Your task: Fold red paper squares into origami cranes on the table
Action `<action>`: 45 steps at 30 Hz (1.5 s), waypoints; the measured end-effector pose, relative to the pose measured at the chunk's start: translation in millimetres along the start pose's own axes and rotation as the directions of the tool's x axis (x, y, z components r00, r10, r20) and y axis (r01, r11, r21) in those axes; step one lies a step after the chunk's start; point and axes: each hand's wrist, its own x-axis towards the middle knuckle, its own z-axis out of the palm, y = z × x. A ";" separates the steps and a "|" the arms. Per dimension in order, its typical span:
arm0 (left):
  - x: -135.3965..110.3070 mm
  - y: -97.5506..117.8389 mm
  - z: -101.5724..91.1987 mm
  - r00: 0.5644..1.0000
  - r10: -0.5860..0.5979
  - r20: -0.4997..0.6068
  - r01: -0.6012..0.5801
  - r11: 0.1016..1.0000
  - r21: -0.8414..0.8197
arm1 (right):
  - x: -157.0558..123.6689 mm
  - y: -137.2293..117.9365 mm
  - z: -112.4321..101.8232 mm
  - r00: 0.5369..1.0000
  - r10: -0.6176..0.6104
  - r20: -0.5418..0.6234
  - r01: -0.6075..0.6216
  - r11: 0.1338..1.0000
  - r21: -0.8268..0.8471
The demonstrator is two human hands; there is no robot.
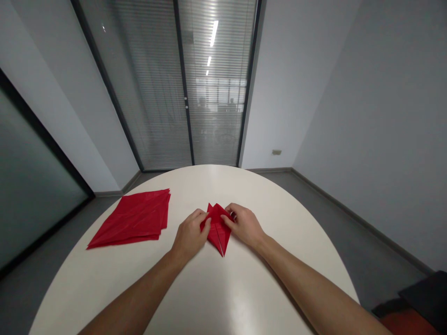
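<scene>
A piece of folded red paper [218, 227] lies on the white table between my hands, its narrow point toward me and a pale slit running down its middle. My left hand [192, 231] pinches its left edge between thumb and fingers. On the opposite side, my right hand [244, 223] grips the right edge, thumb on top and fingers curled at the upper corner. Two upper corners of the paper stick up beyond my hands. Parts of both side edges are hidden under the fingers.
A stack of creased red paper sheets [134, 217] lies on the left of the round white table [279, 200]. Beyond the table stands a glass partition with blinds [157, 93]. At the lower right is a dark and red object [415, 307], partly in view.
</scene>
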 end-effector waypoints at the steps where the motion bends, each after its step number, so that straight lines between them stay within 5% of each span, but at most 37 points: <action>1: 0.1 -0.2 0.5 1.000 -0.008 -0.004 0.008 1.000 -0.009 | -0.1 -0.8 -0.3 1.000 0.000 -0.002 0.000 1.000 0.001; 10: 1.5 -5.2 2.8 0.997 -0.065 -0.052 0.065 0.998 0.010 | -0.8 -3.5 1.7 0.989 0.140 0.053 -0.135 0.987 -0.085; 25: 0.5 -6.2 6.5 0.965 -0.264 -0.015 0.256 0.949 -0.183 | -0.6 6.4 7.1 0.997 0.059 0.042 -0.060 0.998 0.019; 45: -5.1 5.9 -7.4 0.994 -0.021 0.103 0.040 0.982 -0.184 | 2.7 6.4 1.9 0.983 0.185 -0.022 -0.186 0.971 -0.149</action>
